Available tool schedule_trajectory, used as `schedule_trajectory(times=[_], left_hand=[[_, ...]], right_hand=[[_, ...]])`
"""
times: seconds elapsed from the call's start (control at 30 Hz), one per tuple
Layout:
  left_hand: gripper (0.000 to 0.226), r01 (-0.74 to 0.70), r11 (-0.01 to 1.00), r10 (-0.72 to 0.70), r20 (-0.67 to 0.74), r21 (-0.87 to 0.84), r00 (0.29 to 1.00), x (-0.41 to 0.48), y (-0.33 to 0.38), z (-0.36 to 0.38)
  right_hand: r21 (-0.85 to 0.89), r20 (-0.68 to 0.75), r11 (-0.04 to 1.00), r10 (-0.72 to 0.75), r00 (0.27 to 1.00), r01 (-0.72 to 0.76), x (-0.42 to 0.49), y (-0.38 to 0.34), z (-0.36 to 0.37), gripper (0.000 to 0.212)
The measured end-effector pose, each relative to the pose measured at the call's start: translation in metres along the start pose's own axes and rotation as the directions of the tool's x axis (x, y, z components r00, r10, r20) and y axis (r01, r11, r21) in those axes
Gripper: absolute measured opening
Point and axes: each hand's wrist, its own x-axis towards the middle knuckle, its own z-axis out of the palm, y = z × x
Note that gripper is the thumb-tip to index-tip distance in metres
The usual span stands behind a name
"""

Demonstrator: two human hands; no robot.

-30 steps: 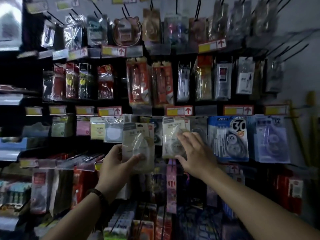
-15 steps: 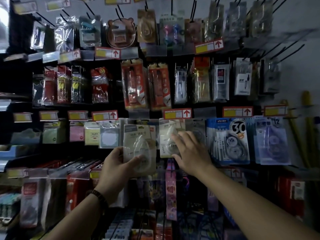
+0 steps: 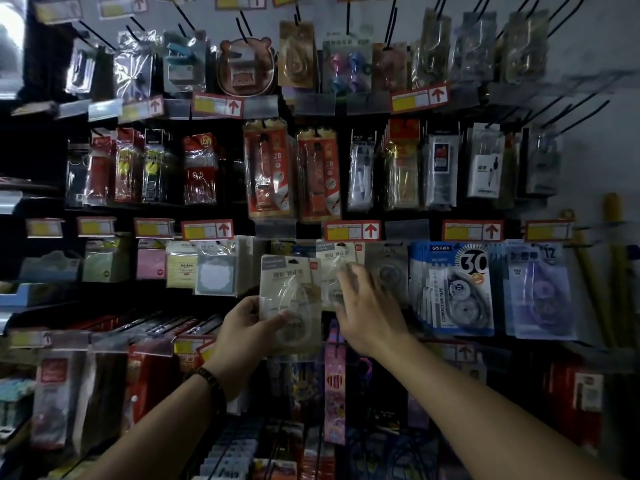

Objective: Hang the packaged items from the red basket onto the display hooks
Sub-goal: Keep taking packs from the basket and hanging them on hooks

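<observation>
Pale blister pack (image 3: 289,299) with correction tape sits in left hand (image 3: 247,327), thumb pinching lower front, pack upright before middle hook row. Likely light, card stiff, clear bubble slick; best held by card edges, hang hole at top kept free. Right hand (image 3: 369,311) reaches matching hung pack (image 3: 337,271), fingers spread over it; blurred, whether grasping cannot tell. Blue packs (image 3: 453,289) hang just right. Red basket not in view.
</observation>
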Motion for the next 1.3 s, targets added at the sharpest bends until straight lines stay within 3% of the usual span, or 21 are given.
schedule_trajectory(times=[0.1,0.27,0.37,0.47,0.57,0.63,0.7,0.77,0.83,0.9,1.07,1.3], left_hand=[[0.021,-0.001,1.000,0.001,-0.020,0.007,1.000,0.003,-0.002,0.006],[0.017,0.001,1.000,-0.001,-0.024,-0.002,1.000,0.003,-0.004,0.025],[0.014,0.021,1.000,-0.021,0.027,-0.001,0.999,0.001,-0.004,0.033],[0.011,0.001,0.992,-0.013,0.094,0.129,0.995,0.000,-0.002,0.032],[0.033,-0.039,0.955,-0.003,0.141,0.295,0.990,0.005,-0.004,0.024],[0.048,-0.088,0.897,0.026,0.147,0.433,0.989,0.009,-0.007,0.018],[0.043,-0.140,0.807,0.066,0.148,0.574,0.987,0.009,-0.006,0.014],[0.036,-0.233,0.616,0.121,0.202,0.753,0.972,0.007,-0.004,0.011],[0.037,-0.298,0.347,0.118,0.274,0.889,0.955,0.004,-0.001,0.009],[0.037,-0.311,0.227,0.113,0.292,0.923,0.950,0.003,0.000,0.008],[0.029,-0.328,0.191,0.150,0.303,0.925,0.941,0.004,0.002,0.009],[0.028,-0.368,0.187,0.191,0.333,0.911,0.923,0.004,0.001,0.014]], right_hand=[[0.145,-0.129,0.980,-0.115,0.985,0.134,-0.016,-0.003,-0.012,0.054],[0.146,-0.060,0.943,-0.293,0.954,0.299,-0.035,-0.007,-0.015,0.096],[0.107,-0.078,0.949,-0.288,0.954,0.295,-0.038,-0.007,-0.012,0.096],[0.064,-0.059,0.949,-0.307,0.950,0.310,-0.039,-0.003,-0.009,0.088],[0.017,-0.035,0.971,-0.236,0.971,0.237,-0.035,0.002,-0.005,0.090],[0.021,-0.052,0.987,-0.157,0.986,0.158,-0.029,0.005,-0.003,0.091],[0.023,-0.077,0.994,-0.109,0.991,0.111,-0.024,0.007,-0.001,0.091],[0.012,-0.116,0.997,-0.081,0.990,0.083,-0.019,0.006,0.000,0.091],[-0.015,-0.117,0.998,-0.060,0.991,0.059,-0.015,0.005,0.001,0.090],[-0.069,-0.104,0.996,-0.060,0.993,0.053,-0.012,0.004,0.001,0.088],[-0.136,-0.100,0.990,-0.034,0.994,0.020,-0.003,0.007,0.001,0.083],[-0.181,0.042,0.983,-0.011,0.999,0.018,0.013,0.008,-0.001,0.082]])
